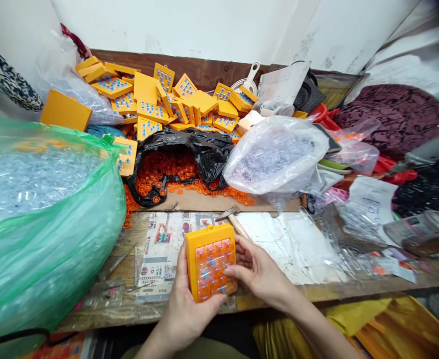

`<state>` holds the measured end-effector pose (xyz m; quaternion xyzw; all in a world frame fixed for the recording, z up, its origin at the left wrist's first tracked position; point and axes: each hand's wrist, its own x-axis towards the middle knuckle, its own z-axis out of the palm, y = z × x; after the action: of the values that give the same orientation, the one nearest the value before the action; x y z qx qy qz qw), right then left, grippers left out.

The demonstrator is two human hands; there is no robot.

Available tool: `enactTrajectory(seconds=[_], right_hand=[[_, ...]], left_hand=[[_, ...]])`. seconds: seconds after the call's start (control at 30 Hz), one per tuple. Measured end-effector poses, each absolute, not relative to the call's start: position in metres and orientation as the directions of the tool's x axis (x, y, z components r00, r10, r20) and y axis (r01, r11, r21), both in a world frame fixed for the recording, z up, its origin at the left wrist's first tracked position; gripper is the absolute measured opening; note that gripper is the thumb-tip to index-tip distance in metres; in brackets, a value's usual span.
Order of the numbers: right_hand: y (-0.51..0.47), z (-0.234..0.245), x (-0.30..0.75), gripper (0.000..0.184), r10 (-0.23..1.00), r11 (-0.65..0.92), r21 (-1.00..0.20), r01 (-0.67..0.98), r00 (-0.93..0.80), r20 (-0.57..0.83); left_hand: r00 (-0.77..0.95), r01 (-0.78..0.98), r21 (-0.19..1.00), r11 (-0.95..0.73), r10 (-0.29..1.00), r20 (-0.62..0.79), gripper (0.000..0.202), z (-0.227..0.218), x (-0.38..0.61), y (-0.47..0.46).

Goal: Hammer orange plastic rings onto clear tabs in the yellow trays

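Observation:
A yellow plastic case [192, 267] with rows of orange rings and clear pieces on its face is held upright over the table's front edge. My left hand [189, 304] wraps round its left side and bottom, thumb along the lower edge. My right hand [254, 271] is at the case's right side, its thumb on the face near the rings and its fingers curled at the edge. The back of the case is hidden. Behind it, a hammer [239, 224] lies on the printed paper [155, 264].
A green bag [73, 239] of clear pieces bulges at left. A black bag [215, 149] spills orange rings [178, 169], beside a white bag [279, 154] of clear pieces. Yellow cases [146, 89] pile up behind. A glass jar [421, 232] lies at right.

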<state>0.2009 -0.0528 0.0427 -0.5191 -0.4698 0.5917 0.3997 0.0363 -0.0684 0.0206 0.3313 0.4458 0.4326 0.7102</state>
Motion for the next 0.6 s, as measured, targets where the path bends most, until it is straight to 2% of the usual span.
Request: enactTrajectory(seconds=[0.07,0.17,0.23,0.33,0.43,0.5,0.6], right_hand=[[-0.053,0.041,0.199,0.042,0.967,-0.228,-0.974,0.007,-0.116,-0.227],[-0.052,0.038,0.198,0.044,0.969,-0.225,-0.974,-0.018,-0.108,-0.221],[-0.053,0.037,0.198,0.048,0.969,-0.228,-0.973,-0.033,-0.110,-0.223],[-0.059,0.037,0.195,0.056,0.965,-0.254,-0.965,-0.070,-0.082,-0.248],[-0.066,0.037,0.185,0.066,0.953,-0.296,-0.944,-0.144,0.021,-0.302],[-0.068,0.034,0.177,0.069,0.951,-0.265,-0.960,-0.095,0.141,-0.276],[-0.065,0.026,0.164,0.078,0.953,-0.186,-0.976,0.116,0.264,-0.150]], left_hand=[[0.240,-0.320,0.847,0.424,0.901,-0.361,0.113,0.022,0.036,-0.068],[0.292,-0.439,0.775,0.455,0.888,-0.356,0.116,0.028,0.034,-0.064],[0.316,-0.544,0.690,0.477,0.879,-0.358,0.105,0.032,0.034,-0.060],[0.312,-0.629,0.569,0.529,0.843,-0.439,0.081,0.036,0.032,-0.054],[0.287,-0.639,0.535,0.553,0.816,-0.502,0.071,0.038,0.032,-0.053],[0.270,-0.637,0.546,0.543,0.822,-0.502,0.069,0.039,0.033,-0.055],[0.229,-0.624,0.601,0.498,0.853,-0.469,0.062,0.040,0.038,-0.060]])
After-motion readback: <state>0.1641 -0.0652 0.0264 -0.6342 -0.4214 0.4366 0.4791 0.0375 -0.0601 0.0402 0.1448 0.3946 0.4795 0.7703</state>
